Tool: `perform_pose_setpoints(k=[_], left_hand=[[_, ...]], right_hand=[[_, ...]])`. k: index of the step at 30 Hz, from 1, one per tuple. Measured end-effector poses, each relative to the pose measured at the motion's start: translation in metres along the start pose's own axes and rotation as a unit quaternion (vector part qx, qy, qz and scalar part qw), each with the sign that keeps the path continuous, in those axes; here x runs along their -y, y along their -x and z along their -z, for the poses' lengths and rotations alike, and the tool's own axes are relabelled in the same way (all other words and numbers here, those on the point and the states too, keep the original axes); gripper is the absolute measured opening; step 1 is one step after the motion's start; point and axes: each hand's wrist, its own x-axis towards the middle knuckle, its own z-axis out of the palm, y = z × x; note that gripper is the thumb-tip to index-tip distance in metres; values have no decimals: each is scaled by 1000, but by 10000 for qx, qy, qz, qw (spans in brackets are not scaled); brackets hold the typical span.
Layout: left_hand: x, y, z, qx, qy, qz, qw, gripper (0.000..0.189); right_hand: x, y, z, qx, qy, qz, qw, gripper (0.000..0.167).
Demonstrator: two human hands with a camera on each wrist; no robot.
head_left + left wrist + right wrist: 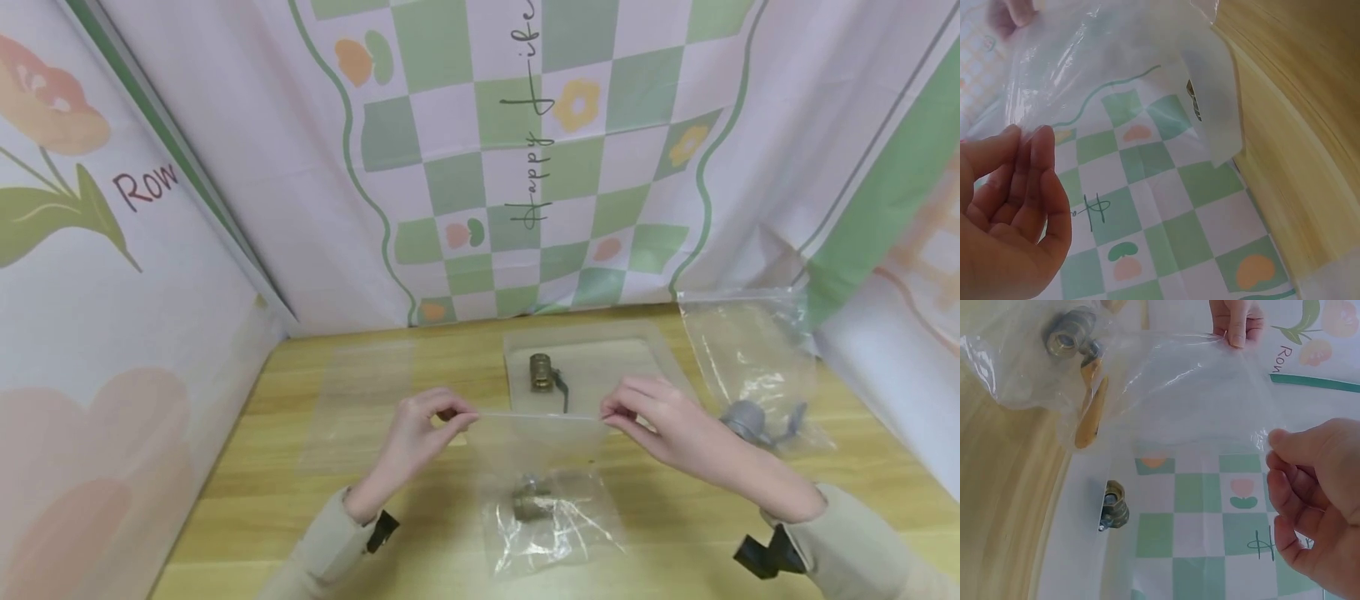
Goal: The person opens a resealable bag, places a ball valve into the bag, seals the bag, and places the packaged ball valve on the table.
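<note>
A clear plastic bag (547, 450) is stretched between both hands by its top edge. My left hand (431, 425) pinches one top corner between thumb and fingers. At the opposite corner, my right hand (667, 421) pinches the film the same way; its thumb and fingertip meet on it in the right wrist view. Low in the bag lies a brass ball valve (529, 503). Its orange-yellow lever handle (1092, 419) shows through the plastic in the right wrist view. Beyond the bag, a second brass valve (540, 372) with a dark lever lies on a pale tray (615, 354).
To the right, another clear zip bag (750, 350) holds a grey part with a lever (746, 418). A flat translucent sheet or bag (360, 400) lies on the wooden table (247, 500) at left. Printed cloth (517, 167) hangs behind and at both sides.
</note>
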Motion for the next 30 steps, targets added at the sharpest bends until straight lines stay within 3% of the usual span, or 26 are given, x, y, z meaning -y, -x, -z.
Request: perform_pose_setpoints(k=[13,20,22,26,30], left_hand=[[-1,1,3,-119,0,130,9998,7],[-2,-2,1,424,282,208,9985,14],[-3,-4,-1,512,361,228,9978,14],[-4,-6,-3,556,530,170,9969,8],[-3,-6,-5,588,735,153,9954,9]], right_hand=[[1,4,3,-238,420,-271,9985,39],[1,5,3,-216,205,-393,9988,37],[2,4,4,-175,32,-443,9989,34],[4,5,6,12,-673,-682,9954,7],[6,11,9,548,-1618,-1321,9764,29]])
